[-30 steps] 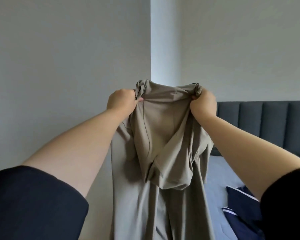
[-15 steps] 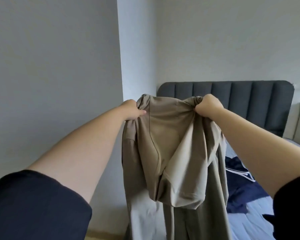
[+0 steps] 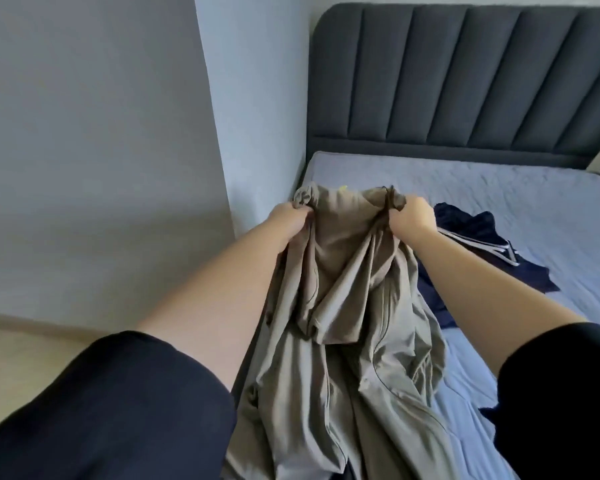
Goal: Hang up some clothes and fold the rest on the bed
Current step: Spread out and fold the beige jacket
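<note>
A khaki hooded garment (image 3: 343, 306) hangs from both my hands over the left edge of the bed (image 3: 499, 188). My left hand (image 3: 290, 216) grips its bunched top left corner. My right hand (image 3: 411, 216) grips the top right corner. The hood droops between my hands, and the lower part spreads in folds down onto the light blue sheet. A navy garment with white stripes (image 3: 478, 244) lies crumpled on the sheet just right of my right hand.
A dark grey padded headboard (image 3: 465, 81) stands at the far end of the bed. A grey wall (image 3: 101, 150) runs close along the bed's left side. Pale floor (image 3: 25, 362) shows at the lower left. More dark cloth (image 3: 489, 408) peeks out by my right sleeve.
Both hands have come down with the khaki garment, from raised in front of the wall to low over the bed. My view has tilted down and right, and the garment's lower part now rests on the sheet.
</note>
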### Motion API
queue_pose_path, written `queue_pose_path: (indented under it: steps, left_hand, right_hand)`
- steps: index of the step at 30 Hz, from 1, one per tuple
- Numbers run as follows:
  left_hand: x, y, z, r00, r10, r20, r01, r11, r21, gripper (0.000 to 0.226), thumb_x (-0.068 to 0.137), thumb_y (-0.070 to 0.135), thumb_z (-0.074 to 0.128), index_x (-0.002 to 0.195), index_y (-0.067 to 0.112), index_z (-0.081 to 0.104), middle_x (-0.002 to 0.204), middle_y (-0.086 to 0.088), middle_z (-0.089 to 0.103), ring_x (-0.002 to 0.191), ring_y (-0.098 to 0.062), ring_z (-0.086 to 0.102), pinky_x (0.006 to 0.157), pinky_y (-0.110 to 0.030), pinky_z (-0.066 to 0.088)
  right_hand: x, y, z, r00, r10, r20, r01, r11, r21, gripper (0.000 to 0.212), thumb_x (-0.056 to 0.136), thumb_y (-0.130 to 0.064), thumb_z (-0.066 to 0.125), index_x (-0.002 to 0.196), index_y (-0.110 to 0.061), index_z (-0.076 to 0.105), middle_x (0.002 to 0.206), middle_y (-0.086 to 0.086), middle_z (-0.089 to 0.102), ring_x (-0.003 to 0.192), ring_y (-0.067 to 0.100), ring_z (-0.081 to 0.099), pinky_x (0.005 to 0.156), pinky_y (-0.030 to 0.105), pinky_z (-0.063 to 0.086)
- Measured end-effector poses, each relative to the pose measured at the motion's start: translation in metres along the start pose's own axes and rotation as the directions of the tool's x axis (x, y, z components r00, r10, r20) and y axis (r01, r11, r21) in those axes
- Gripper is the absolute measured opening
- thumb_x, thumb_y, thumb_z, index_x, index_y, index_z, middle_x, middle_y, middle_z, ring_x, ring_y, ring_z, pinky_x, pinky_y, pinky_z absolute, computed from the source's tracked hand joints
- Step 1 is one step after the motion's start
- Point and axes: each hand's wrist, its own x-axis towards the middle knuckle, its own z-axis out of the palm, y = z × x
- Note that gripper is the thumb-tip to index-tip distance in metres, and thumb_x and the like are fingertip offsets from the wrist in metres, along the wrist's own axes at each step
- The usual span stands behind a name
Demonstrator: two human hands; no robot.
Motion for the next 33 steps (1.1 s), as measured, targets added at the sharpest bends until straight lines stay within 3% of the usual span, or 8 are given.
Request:
queue_pose_path:
  steps: [4, 7, 10, 20, 23, 27, 30, 33]
  left_hand:
    - [-0.001, -0.069, 0.023, 0.989, 0.075, 0.125, -0.103, 0.967, 0.232, 0.083, 0.091, 0.019, 0.054, 0.152, 0.031, -0.001, 0.147, -0.002, 0.036, 0.1, -0.014, 0.059, 0.079, -0.003, 0.04]
    - [-0.013, -0.148, 0.042, 0.974, -0.128, 0.187, -0.005, 0.813, 0.582, 0.089, 0.088, 0.031, 0.058, 0.152, 0.029, -0.004, 0.155, -0.007, 0.023, 0.129, -0.028, 0.042, 0.105, -0.029, 0.037]
    - [-0.04, -0.22, 0.054, 0.93, -0.353, 0.101, 0.16, 0.638, 0.753, 0.097, 0.085, 0.048, 0.061, 0.151, 0.03, -0.008, 0.159, -0.007, 0.004, 0.144, -0.032, 0.012, 0.115, -0.05, 0.02]
    - [-0.065, -0.304, 0.004, 0.975, 0.047, -0.217, 0.144, 0.615, 0.775, 0.023, 0.096, 0.03, 0.049, 0.086, 0.012, 0.06, 0.099, -0.013, 0.066, 0.095, -0.035, 0.06, 0.066, -0.033, 0.038]
    - [-0.048, -0.29, -0.028, 0.825, 0.122, -0.552, 0.219, 0.832, 0.511, 0.02, 0.092, 0.015, 0.051, 0.078, 0.007, 0.064, 0.092, -0.021, 0.067, 0.089, -0.039, 0.06, 0.064, -0.034, 0.038]
    - [-0.03, -0.267, -0.075, 0.497, -0.193, -0.846, -0.038, 0.969, -0.243, 0.037, 0.091, -0.003, 0.04, 0.117, 0.004, 0.065, 0.115, -0.017, 0.065, 0.11, -0.027, 0.059, 0.079, -0.013, 0.039]
    - [-0.047, -0.259, -0.071, 0.637, 0.086, -0.766, -0.02, 0.995, 0.095, 0.044, 0.094, 0.001, 0.04, 0.137, 0.006, 0.047, 0.135, -0.014, 0.053, 0.127, -0.025, 0.047, 0.101, -0.021, 0.034]
    - [-0.073, -0.27, -0.036, 0.906, 0.22, -0.363, -0.039, 0.895, 0.445, 0.049, 0.091, 0.023, 0.054, 0.139, 0.015, 0.045, 0.14, -0.011, 0.046, 0.131, -0.028, 0.041, 0.106, -0.034, 0.034]
  right_hand:
    - [-0.012, 0.029, 0.058, 0.976, 0.063, 0.209, -0.076, 0.996, 0.051, 0.074, 0.091, -0.015, 0.052, 0.151, -0.011, 0.009, 0.145, 0.011, 0.04, 0.123, 0.03, 0.048, 0.091, 0.029, 0.039]
    - [-0.052, 0.075, 0.117, 0.922, 0.139, 0.362, -0.097, 0.986, -0.134, 0.065, 0.091, -0.015, 0.051, 0.146, -0.006, 0.018, 0.136, 0.018, 0.046, 0.114, 0.034, 0.052, 0.082, 0.03, 0.043]
    - [-0.105, 0.122, 0.173, 0.818, 0.295, 0.494, -0.124, 0.929, -0.35, 0.064, 0.09, -0.023, 0.051, 0.143, -0.003, 0.021, 0.146, 0.019, 0.031, 0.136, 0.035, 0.031, 0.108, 0.042, 0.032]
    - [-0.159, 0.185, 0.237, 0.744, 0.326, 0.584, 0.014, 0.865, -0.501, 0.087, 0.092, -0.059, 0.039, 0.152, -0.016, -0.008, 0.16, 0.008, -0.011, 0.147, 0.026, 0.001, 0.115, 0.057, 0.008]
    - [-0.157, 0.195, 0.242, 0.764, 0.28, 0.581, 0.04, 0.878, -0.476, 0.089, 0.092, -0.059, 0.04, 0.152, -0.014, -0.008, 0.159, 0.011, -0.011, 0.147, 0.027, -0.003, 0.116, 0.054, 0.009]
    - [-0.16, 0.201, 0.24, 0.815, 0.205, 0.542, 0.044, 0.91, -0.411, 0.088, 0.091, -0.058, 0.045, 0.152, -0.017, -0.002, 0.16, 0.011, -0.006, 0.147, 0.026, 0.0, 0.116, 0.054, 0.011]
    - [-0.162, 0.2, 0.232, 0.832, 0.17, 0.529, 0.022, 0.941, -0.337, 0.088, 0.09, -0.054, 0.052, 0.153, -0.017, 0.003, 0.16, 0.01, 0.0, 0.147, 0.025, 0.004, 0.116, 0.053, 0.012]
    - [-0.164, 0.195, 0.225, 0.849, 0.125, 0.513, 0.001, 0.971, -0.237, 0.083, 0.09, -0.046, 0.057, 0.153, -0.017, 0.01, 0.16, 0.008, 0.007, 0.147, 0.023, 0.006, 0.117, 0.049, 0.012]
